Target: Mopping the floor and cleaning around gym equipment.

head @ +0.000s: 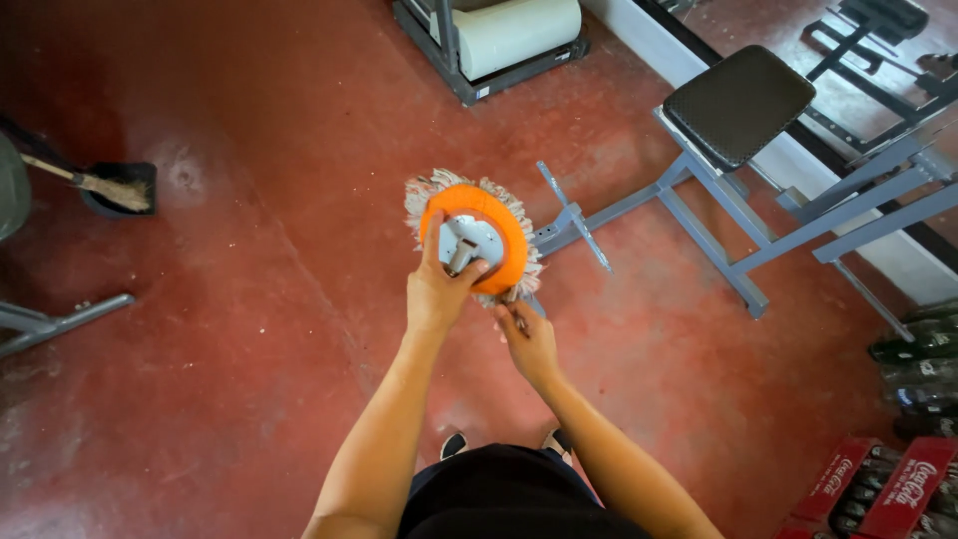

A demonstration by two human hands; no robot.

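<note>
The person holds a round mop head up in front of the body, above the red floor. The mop head has an orange disc with a white centre and a fringe of pale strands around its rim.

The left hand grips the mop head from below: the thumb lies up along the left edge of the orange disc and the fingers curl onto the white centre, close around a small metal fitting there. The right hand sits just below and to the right of the mop head, closed narrowly, with the fingertips pinching something thin at the lower rim among the strands; what it pinches is too small to tell.

To the right of the mop head stands a grey weight bench with a black pad, one of its feet reaching close to the fringe. Beyond the mop head, at the top, a white roll rests on a dark frame. Far to the left of the mop head, a dustpan and brush lie on the floor. Well to the lower right of the mop head are red crates and dark bottles.
</note>
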